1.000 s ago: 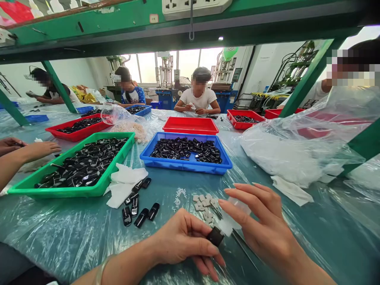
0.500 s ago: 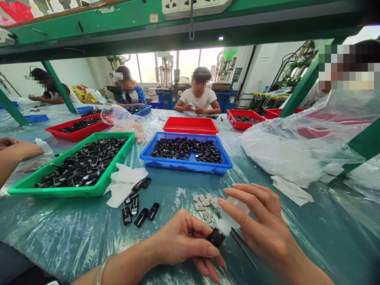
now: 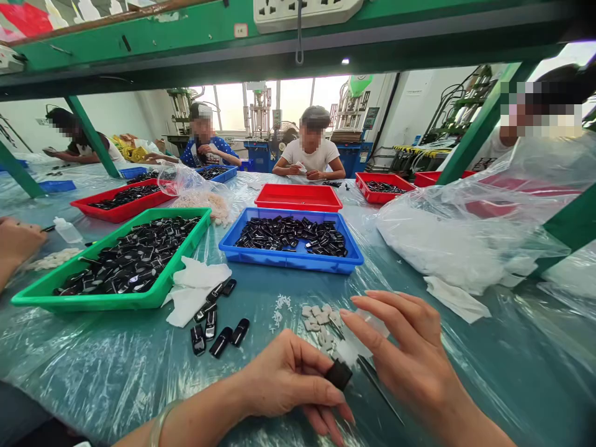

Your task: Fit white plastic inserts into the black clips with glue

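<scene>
My left hand (image 3: 298,382) pinches a small black part (image 3: 338,374) between thumb and fingers, low in the middle of the view. Just right of it, my right hand (image 3: 410,341) is held with its fingers spread, and nothing shows in its grasp. Metal tweezers (image 3: 379,388) lie under and beside its fingers. Beyond the hands are a cluster of pale pads (image 3: 318,316) and a scatter of tiny white bits (image 3: 281,310). Several loose black pieces (image 3: 221,341) lie to the left, near a crumpled white cloth (image 3: 198,285).
A green tray (image 3: 158,300) and a blue tray (image 3: 293,261) hold many black pieces. Behind stands a red tray (image 3: 298,206). A plastic bag (image 3: 447,236) bulges at the right. A green shelf beam (image 3: 186,46) crosses above. Several people sit around the table.
My hands have barely moved. At the far left, another person's hand has drawn back from a small white bottle. The person in blue across the table has raised a hand toward the face.
</scene>
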`<state>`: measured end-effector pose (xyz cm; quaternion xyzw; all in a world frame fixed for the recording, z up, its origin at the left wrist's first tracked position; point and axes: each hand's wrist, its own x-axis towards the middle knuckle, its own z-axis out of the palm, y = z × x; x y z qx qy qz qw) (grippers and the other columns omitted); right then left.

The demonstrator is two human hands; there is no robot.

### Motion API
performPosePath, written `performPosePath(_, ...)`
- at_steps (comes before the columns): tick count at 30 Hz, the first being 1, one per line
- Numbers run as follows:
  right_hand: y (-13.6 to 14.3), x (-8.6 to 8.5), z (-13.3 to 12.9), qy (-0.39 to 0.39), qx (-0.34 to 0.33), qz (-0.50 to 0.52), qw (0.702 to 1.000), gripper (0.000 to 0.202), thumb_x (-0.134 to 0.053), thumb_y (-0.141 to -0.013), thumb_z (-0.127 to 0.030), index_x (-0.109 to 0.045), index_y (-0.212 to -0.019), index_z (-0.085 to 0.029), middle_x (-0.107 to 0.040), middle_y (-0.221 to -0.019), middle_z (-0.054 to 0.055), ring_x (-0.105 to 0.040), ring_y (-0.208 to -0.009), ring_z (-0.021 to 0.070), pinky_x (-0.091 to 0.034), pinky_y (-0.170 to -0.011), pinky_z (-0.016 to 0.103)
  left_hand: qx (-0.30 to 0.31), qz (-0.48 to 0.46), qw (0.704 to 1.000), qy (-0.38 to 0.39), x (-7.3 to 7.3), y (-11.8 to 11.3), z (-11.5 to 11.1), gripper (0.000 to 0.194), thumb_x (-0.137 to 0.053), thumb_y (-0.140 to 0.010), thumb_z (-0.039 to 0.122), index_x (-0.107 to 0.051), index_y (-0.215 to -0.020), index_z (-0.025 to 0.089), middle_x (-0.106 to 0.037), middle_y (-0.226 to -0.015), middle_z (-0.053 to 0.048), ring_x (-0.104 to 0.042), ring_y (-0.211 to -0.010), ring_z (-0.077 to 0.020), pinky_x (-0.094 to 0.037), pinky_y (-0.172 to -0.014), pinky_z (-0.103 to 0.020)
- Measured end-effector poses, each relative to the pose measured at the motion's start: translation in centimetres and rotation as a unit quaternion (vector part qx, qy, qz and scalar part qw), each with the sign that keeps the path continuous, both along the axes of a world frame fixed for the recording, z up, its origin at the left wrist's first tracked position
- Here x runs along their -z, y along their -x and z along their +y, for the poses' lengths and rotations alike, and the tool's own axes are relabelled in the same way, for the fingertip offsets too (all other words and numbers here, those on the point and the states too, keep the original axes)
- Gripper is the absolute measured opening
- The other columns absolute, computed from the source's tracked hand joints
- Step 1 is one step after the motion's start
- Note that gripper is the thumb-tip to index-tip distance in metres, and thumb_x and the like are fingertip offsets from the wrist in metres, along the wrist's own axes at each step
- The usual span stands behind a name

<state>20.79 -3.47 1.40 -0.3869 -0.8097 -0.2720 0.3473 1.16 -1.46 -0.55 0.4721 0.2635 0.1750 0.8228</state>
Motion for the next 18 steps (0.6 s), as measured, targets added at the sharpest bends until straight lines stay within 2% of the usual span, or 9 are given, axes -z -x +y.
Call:
performPosePath(10, 0.51, -0.44, 0.21, 0.007, -0.014, 0.035, 0.999, 0.032, -0.043, -0.083, -0.001, -0.062, -0.095, -0.024, -0.067, -0.095, 0.006, -0.056, -0.096, 0.0226, -0.04, -0.081, 0.042, 0.001, 0.005, 1.0, 0.006, -0.09, -0.04, -0.01, 0.022, -0.072, -0.064, 0.027, -0.069, -0.073, 0.007, -0.069, -0.069, -0.007, -0.065, -0.054, -0.0118, -0.047, -0.048, -0.016)
performPosePath(18, 0.16, -0.44, 0.31, 0.018, -0.023, 0.037, 0.999, 0.031, -0.044, -0.085, -0.003, -0.063, -0.094, -0.025, -0.067, -0.095, 0.005, -0.056, -0.097, 0.022, -0.04, -0.085, 0.043, -0.008, 0.004, 1.0, -0.007, 0.22, 0.03, 0.09, 0.023, -0.073, -0.064, 0.028, -0.069, -0.075, 0.008, -0.069, -0.072, -0.008, -0.065, -0.057, -0.0132, -0.047, -0.048, -0.017)
